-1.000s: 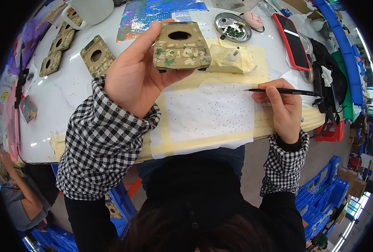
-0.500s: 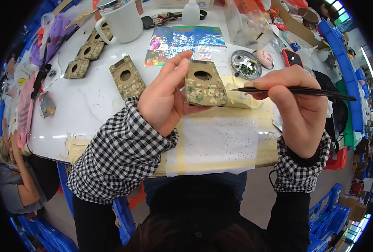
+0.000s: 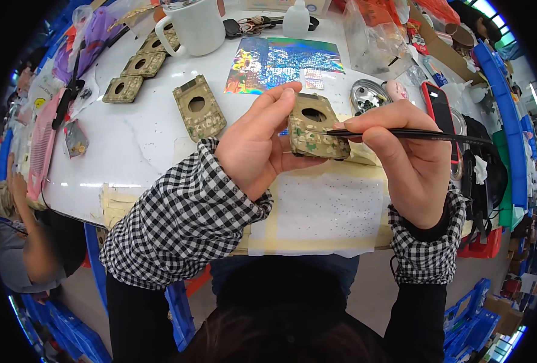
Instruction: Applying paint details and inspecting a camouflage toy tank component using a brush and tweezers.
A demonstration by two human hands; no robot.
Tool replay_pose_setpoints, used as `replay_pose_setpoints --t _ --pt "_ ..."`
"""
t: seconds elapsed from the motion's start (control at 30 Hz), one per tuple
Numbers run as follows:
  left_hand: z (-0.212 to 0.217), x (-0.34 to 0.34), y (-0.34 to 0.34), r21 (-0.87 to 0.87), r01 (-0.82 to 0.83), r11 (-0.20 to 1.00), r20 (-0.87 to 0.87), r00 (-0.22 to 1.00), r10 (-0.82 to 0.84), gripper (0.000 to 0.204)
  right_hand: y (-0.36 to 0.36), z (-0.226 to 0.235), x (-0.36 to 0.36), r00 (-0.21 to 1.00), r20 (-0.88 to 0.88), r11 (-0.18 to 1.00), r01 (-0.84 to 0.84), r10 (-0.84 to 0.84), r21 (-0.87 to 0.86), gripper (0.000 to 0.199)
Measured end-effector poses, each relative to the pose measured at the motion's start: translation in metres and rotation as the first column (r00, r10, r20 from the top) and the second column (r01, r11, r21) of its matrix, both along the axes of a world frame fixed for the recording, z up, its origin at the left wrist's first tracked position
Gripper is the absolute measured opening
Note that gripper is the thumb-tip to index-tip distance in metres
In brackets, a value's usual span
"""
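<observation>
My left hand (image 3: 251,140) grips a camouflage-patterned hull-like shell (image 3: 309,134) with a round hole, held tilted above the table. Pinched in my right hand (image 3: 415,158) is a pair of thin black tweezers (image 3: 444,135), whose tips are at the shell's right side and seem to touch it. Whether a tiny piece sits between the tips is too small to tell. Another camouflage shell (image 3: 197,107) lies left of my hands. Below them, a white sheet (image 3: 323,209) carries many tiny dark specks.
Several more shells (image 3: 123,89) form a row at the far left, beside a white mug (image 3: 199,30). A shiny holographic sheet (image 3: 283,63) lies behind my hands. To the right are a round tin (image 3: 365,91) and a red-edged phone (image 3: 439,109). Another person's arm (image 3: 35,236) shows at far left.
The tweezer tips have moved left from beside the shell onto its right side. The shell is tilted a little more. The whole view has shifted slightly, and my left hand keeps its grip.
</observation>
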State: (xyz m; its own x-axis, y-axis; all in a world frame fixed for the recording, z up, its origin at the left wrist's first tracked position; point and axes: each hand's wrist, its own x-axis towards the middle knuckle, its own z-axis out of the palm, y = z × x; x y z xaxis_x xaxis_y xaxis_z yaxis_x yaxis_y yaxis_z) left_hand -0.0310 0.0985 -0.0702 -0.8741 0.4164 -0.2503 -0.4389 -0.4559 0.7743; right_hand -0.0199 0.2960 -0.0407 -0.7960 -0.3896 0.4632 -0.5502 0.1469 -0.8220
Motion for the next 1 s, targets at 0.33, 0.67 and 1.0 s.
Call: replay_pose_setpoints --t 0.33,0.67,1.0 --pt "0.0026 0.0037 0.0070 -0.082 -0.079 0.994 0.046 0.996 0.083 0.039 -0.0014 -0.0010 -0.0003 0.998 -0.055 0.997 0.021 -0.017 0.075 0.014" --pt "0.0020 0.0038 0.0067 -0.080 -0.072 0.994 0.039 0.996 0.075 0.040 -0.0013 -0.0021 -0.0013 0.998 -0.059 0.997 0.009 -0.005 0.079 0.014" --pt "-0.0023 0.0010 0.0007 -0.014 0.001 1.000 -0.007 1.000 -0.001 0.054 -0.0011 -0.0039 -0.0011 0.998 -0.060 0.997 0.003 0.002 0.083 0.014"
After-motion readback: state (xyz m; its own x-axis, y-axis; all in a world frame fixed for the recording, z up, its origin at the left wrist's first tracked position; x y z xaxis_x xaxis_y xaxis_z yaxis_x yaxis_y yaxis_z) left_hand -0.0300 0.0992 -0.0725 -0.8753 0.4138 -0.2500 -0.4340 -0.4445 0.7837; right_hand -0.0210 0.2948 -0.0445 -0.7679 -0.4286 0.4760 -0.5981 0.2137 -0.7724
